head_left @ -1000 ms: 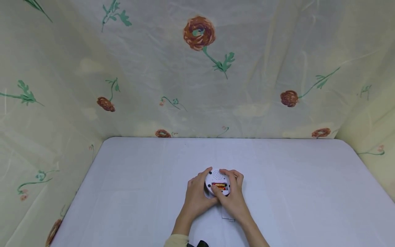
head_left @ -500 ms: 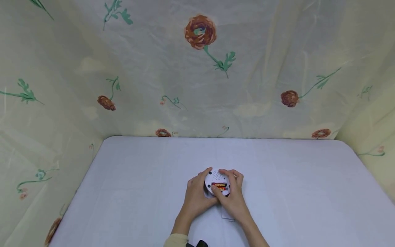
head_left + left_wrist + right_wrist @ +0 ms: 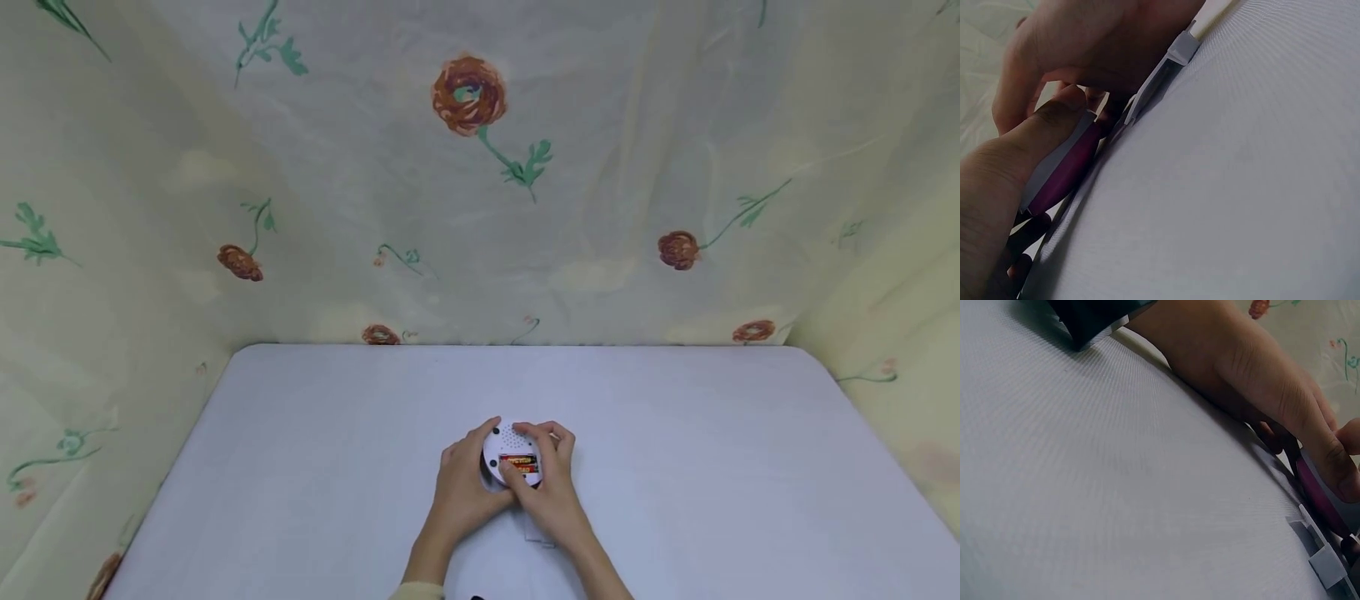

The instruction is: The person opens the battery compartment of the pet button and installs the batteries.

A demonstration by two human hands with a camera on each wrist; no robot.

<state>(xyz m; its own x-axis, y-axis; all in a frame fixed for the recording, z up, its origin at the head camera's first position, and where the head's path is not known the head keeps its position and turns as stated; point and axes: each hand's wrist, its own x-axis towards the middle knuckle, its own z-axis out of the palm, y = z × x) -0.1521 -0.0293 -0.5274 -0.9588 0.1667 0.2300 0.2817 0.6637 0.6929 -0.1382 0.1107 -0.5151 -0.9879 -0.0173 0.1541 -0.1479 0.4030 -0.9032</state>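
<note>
White on top, purple at the side, the round device (image 3: 512, 447) sits gripped from two sides: left hand (image 3: 461, 485) curled round its left rim, right hand (image 3: 551, 487) opposite, right thumb (image 3: 517, 480) nearest, touching the crosswise batteries' (image 3: 521, 463) left end.

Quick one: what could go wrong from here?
1. The batteries sit uncovered in the round white device, so tipping it over might spill them.
2. The small white piece lies on the table, partly hidden by the right hand in the head view; moving that hand could knock it.
</note>
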